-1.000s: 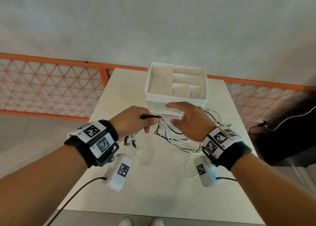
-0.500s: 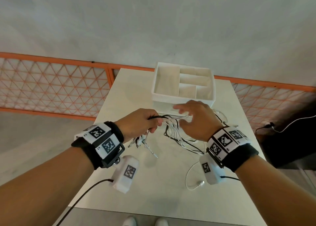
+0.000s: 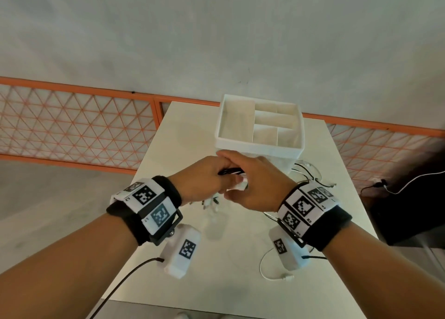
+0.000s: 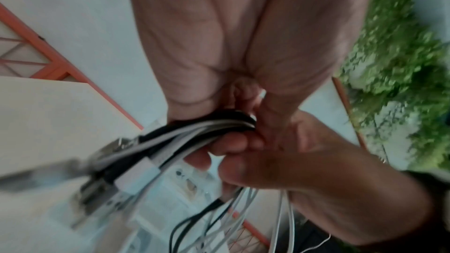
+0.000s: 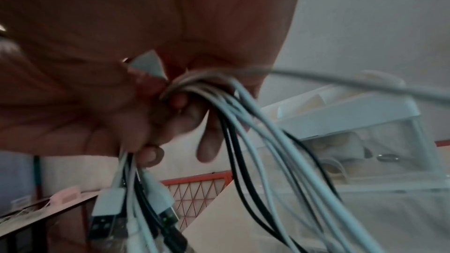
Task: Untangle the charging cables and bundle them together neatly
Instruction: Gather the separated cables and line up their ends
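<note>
Several white and black charging cables [image 3: 230,172] are gathered into one bundle above the table. My left hand [image 3: 204,176] grips this bundle [image 4: 214,125], fingers curled round it. Several USB plugs [image 4: 136,176] hang from the fist. My right hand [image 3: 255,186] lies over the left fist, and its fingers and thumb close on the same bundle [image 5: 202,84] and on a white plug [image 5: 146,64]. From the hands the cables run down [image 5: 268,151] to loose loops [image 3: 308,171] on the table beside the box. Both hands hide the middle of the bundle.
A white divided organizer box [image 3: 258,147] stands on clear drawers just behind the hands. One white cable end [image 3: 277,276] lies on the white table [image 3: 216,282] under my right wrist. An orange lattice fence [image 3: 72,130] runs behind the table.
My right hand has moved left from beside the cables onto my left fist and closed on the bundle. The cables between the hands are drawn together.
</note>
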A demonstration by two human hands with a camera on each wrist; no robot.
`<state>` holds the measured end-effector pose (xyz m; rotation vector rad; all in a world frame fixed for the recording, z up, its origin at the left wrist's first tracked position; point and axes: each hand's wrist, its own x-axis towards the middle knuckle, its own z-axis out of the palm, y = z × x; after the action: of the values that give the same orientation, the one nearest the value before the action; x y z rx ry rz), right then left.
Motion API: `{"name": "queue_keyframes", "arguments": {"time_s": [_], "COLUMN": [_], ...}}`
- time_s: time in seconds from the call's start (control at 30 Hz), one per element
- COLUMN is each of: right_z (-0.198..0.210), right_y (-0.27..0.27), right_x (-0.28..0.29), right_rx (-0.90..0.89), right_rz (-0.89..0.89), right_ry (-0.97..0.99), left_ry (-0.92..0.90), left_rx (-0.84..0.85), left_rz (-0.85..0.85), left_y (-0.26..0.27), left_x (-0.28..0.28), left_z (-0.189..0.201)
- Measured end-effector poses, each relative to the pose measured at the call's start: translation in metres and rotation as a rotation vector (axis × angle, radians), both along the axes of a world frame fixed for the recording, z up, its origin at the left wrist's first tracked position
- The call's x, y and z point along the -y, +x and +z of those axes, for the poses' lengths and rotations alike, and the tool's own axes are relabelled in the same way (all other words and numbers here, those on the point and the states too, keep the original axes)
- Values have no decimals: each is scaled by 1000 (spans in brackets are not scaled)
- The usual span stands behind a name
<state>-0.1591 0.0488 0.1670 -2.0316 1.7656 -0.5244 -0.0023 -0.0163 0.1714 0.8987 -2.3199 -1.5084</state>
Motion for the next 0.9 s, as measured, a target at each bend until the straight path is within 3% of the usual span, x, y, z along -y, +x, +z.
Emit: {"name": "queue_keyframes", "arguments": {"time_s": [0.1,0.2,0.3,0.4,0.43,0.57,0.63,0.73,0.83,0.9], "right_z": [5,10,15,19,20,21,18,16,17,18], "right_y": [-5,-18,-28,-40,-42,-33,-27,-31,-39,-40], "right_x": [4,-2,-8,-12,-12,-10,-9,-9,-12,-12], "right_rx": [71,317,439,370,334,367,403,523,673,698], "right_rz": [-123,-247,-268,-247,-224,-171,-175,-235,-271,-266], "right_ry": [-65,-123,-153,-45,8,209,220,146,130,116], "left_ry": [-14,-95,74,368,382,-110,-163,126,554,607], "left_rx": [-40,96,-54,-246,-245,49,72,-7,-322,-440], "left_rz": [78,68,169,318,321,172,112,140,275,320], "left_y": [2,12,13,7,6,-1,-1,13,29,34], "left_x": [6,10,-2,-8,-6,7,14,22,23,24], "left_z": [-5,-27,-52,-52,-49,-32,-27,-27,-32,-32]}}
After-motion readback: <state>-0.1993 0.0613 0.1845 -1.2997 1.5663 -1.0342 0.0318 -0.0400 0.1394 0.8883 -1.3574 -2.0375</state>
